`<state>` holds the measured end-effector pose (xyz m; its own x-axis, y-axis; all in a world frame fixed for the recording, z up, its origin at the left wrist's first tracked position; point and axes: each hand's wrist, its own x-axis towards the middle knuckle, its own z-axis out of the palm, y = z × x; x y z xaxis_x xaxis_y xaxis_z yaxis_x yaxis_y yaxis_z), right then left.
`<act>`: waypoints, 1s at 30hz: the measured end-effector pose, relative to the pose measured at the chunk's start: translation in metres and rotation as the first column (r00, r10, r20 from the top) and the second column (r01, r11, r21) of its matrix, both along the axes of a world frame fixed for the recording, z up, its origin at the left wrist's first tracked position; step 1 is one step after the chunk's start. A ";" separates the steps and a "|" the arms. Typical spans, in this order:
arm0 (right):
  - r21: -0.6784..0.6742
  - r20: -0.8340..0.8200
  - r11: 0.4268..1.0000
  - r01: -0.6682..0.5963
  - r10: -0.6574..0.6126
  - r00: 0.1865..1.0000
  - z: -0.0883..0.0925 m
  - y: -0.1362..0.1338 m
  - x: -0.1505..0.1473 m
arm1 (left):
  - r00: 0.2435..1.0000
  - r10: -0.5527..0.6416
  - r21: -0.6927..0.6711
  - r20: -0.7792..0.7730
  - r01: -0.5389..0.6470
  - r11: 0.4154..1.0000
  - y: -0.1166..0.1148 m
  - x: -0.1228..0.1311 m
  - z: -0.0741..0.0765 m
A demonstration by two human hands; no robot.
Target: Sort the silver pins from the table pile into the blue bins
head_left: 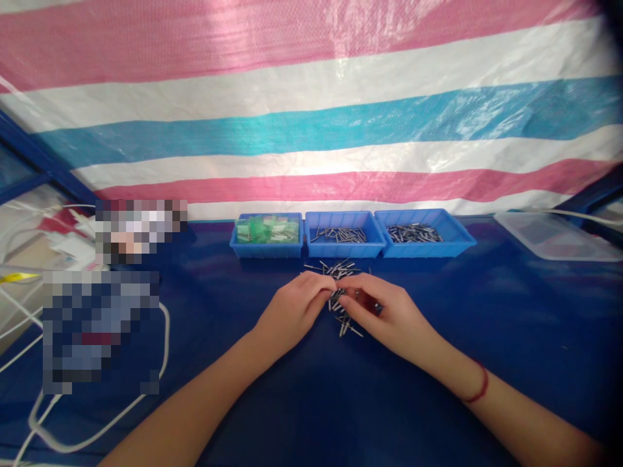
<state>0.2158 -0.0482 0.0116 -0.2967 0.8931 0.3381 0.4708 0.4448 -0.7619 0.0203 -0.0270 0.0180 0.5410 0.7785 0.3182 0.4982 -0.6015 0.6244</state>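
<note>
A loose pile of metal blind rivets [346, 267] lies on the dark blue tabletop, with several more rivets [349, 326] scattered on its near side. Over the pile, my left hand [300, 301] is closed, thumb against the curled fingers; whatever is in its pinch is too small to make out. From the other side my right hand [384, 308] meets it, fingers curled and thumb bent towards the index fingertip. Rivets show around these fingertips, but I cannot tell which of them are held. The two hands' fingertips are very close together.
Behind the pile stand three blue bins: the left bin [267, 251] with green and clear packets, the middle bin [345, 249] and the right bin [457, 241] with rivets. A clear plastic lid [549, 237] lies right. White cables [165, 344] and blurred items are left.
</note>
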 end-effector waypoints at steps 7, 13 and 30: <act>0.025 -0.092 1.000 0.014 -0.012 0.996 0.002 -0.004 -0.003 | 0.985 -0.041 -0.091 0.168 0.057 0.994 -0.011 0.005 -0.002; 0.018 -0.117 1.000 0.012 -0.009 0.993 0.006 -0.005 -0.004 | 0.989 -0.023 -0.151 0.149 0.046 0.987 -0.011 0.006 0.001; -0.076 -0.221 0.997 0.031 -0.048 0.974 0.007 -0.007 -0.005 | 0.996 -0.090 -0.171 0.014 0.091 0.981 -0.010 0.008 0.010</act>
<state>0.2109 -0.0550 0.0183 -0.1853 0.9270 0.3262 0.3020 0.3696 -0.8788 0.0286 -0.0374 0.0282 0.6105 0.7694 0.1879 0.4421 -0.5279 0.7252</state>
